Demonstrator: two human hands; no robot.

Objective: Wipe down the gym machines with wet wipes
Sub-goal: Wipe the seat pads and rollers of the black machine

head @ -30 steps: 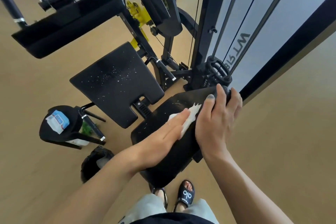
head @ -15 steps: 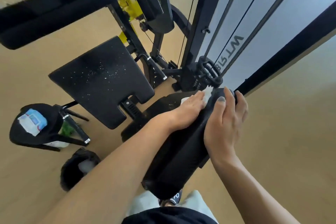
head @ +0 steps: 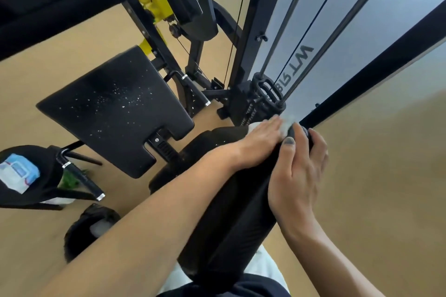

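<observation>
1 head-worn camera looks steeply down, close over the black pad [head: 231,212] and floor [head: 376,176].

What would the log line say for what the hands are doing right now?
left hand: pressing wet wipe flat on far end of black pad | right hand: gripping pad edge | step: wiping

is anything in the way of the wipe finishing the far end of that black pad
Nothing visible blocks it. The left hand presses the wipe flat at the far end of the black pad. The right hand grips the pad's right edge beside it, off the wipe's path.
</observation>
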